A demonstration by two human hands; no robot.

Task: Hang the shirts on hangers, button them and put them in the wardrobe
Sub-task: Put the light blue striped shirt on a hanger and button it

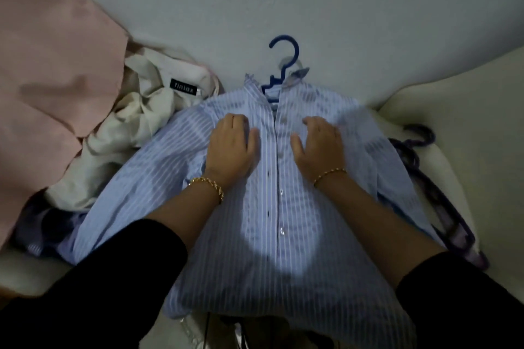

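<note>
A plain wall (340,8) backs a pale cushioned surface (467,122). Well left of the left hand (232,147) lie a pink cloth (51,65) and a cream garment (133,122), probably waiting their turn. Both hands lie palm down on the striped shirt (278,249), one on each side of its buttoned placket, likely smoothing it. Their fingers bend into the cloth, so I cannot tell if they pinch it. A blue hanger (286,48) pokes out beyond the fingertips. A purple hanger (419,161) lies to the right of the right hand (319,144).
</note>
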